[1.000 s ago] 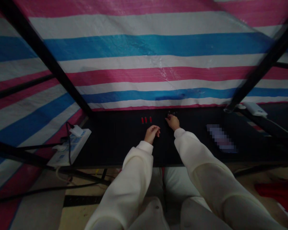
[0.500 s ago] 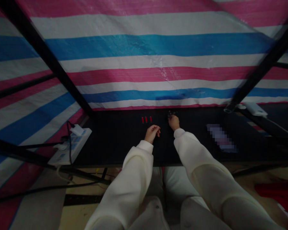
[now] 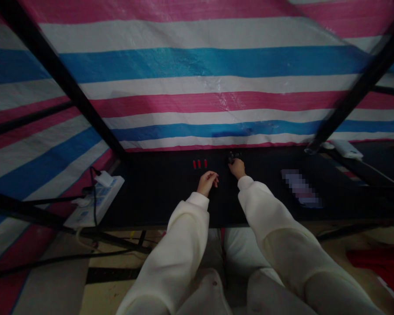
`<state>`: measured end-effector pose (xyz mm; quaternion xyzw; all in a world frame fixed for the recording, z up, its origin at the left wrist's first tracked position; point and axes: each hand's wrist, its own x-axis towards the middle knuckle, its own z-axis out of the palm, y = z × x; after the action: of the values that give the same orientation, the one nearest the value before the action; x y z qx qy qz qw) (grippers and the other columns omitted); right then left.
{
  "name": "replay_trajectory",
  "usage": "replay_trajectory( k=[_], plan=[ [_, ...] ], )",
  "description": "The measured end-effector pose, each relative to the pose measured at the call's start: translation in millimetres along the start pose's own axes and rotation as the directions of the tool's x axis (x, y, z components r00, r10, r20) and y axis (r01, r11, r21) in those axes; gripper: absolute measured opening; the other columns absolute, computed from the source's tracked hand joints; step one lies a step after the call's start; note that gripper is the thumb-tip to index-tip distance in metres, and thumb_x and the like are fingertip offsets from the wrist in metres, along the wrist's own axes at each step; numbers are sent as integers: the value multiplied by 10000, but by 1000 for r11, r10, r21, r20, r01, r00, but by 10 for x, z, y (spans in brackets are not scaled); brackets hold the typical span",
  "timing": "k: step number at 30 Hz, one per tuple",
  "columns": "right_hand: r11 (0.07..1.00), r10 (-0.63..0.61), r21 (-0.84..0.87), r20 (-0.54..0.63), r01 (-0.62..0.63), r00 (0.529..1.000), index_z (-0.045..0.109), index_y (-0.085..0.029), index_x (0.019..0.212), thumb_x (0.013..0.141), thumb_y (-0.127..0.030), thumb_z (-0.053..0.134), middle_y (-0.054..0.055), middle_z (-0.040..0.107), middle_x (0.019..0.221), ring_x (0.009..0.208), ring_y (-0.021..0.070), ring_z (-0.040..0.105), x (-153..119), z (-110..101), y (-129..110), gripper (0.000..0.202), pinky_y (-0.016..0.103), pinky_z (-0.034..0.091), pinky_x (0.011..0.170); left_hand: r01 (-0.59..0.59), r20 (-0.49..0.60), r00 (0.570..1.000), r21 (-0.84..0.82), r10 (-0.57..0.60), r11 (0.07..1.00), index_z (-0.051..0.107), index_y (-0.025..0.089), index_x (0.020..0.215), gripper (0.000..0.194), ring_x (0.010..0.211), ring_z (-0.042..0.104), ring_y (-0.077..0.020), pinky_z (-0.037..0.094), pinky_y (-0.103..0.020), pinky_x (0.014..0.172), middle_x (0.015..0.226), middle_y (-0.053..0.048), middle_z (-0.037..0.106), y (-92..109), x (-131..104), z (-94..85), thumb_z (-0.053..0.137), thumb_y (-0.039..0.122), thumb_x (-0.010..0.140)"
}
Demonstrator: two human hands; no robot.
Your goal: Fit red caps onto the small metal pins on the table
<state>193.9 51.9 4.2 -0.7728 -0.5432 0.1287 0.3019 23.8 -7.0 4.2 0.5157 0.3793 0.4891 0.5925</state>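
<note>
My left hand [image 3: 207, 183] rests over the black table with its fingers curled together; whatever they hold, if anything, is hidden. Just beyond it, three small red cylinders [image 3: 199, 164] stand or lie side by side in a row. To the right, my right hand [image 3: 237, 168] reaches farther back, its fingers closed at a small dark object [image 3: 230, 156] whose kind is too dim to make out. Several tiny shiny pieces [image 3: 238, 155] sit right behind those fingers, partly covered by the hand.
A phone-like blurred slab [image 3: 301, 188] lies on the black table [image 3: 151, 192] at the right. A white power strip [image 3: 110, 197] with plugs and cables is at the left edge. A white power bank [image 3: 347, 149] lies at the back right, near a black frame post [image 3: 348, 92]. Striped sheeting [image 3: 197, 100] hangs behind.
The view has shifted very slightly. My right fingers have moved a touch at the small dark object; my left hand keeps its pose.
</note>
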Motion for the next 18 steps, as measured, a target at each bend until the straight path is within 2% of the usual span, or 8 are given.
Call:
replay_trajectory(
  k=[3,6,9,13,15,18],
  plan=[
    [999,32,44,-13,-32,999,582,-89,994,693,-221,591,174,620,972,928,242,595,-144,-42,-14,330,315,449,790,-8,5,1000,6,7,1000,535,134,734,207,393,456,-64,325,-197,416,541,18,530,11,6,8,576,336,716],
    [973,5,232,-44,5,999,554,-110,1030,731,-279,549,137,636,936,884,214,606,-405,-50,-53,344,306,455,779,-32,13,999,39,31,999,533,136,783,193,395,455,-69,335,-200,427,545,19,523,16,13,32,561,321,734],
    [877,-86,447,-209,173,974,523,-128,1049,798,-300,432,109,629,955,815,162,605,-682,-14,-93,317,277,467,745,-92,-51,994,152,100,984,521,162,962,265,421,462,-81,354,-206,466,570,28,523,40,1,67,576,282,732],
    [786,-188,542,-248,297,950,528,-143,1010,796,-307,418,89,625,906,792,155,595,-844,42,-108,291,275,475,722,-184,-172,940,468,293,865,487,196,1143,446,680,566,-160,392,-237,621,743,-37,571,145,-9,99,607,220,714],
    [774,-205,552,-247,311,947,530,-148,998,796,-305,415,87,621,909,807,156,592,-836,60,-99,280,278,473,734,-155,-190,928,587,322,794,451,177,1200,514,822,574,-218,391,-260,685,840,-84,577,209,21,102,611,221,713],
    [773,-209,550,-249,316,946,534,-154,978,798,-308,414,85,616,916,814,154,587,-801,78,-86,266,278,471,743,-75,-213,925,708,314,702,388,146,1259,596,933,555,-287,390,-299,738,886,-131,581,281,101,88,611,245,716]
  ],
)
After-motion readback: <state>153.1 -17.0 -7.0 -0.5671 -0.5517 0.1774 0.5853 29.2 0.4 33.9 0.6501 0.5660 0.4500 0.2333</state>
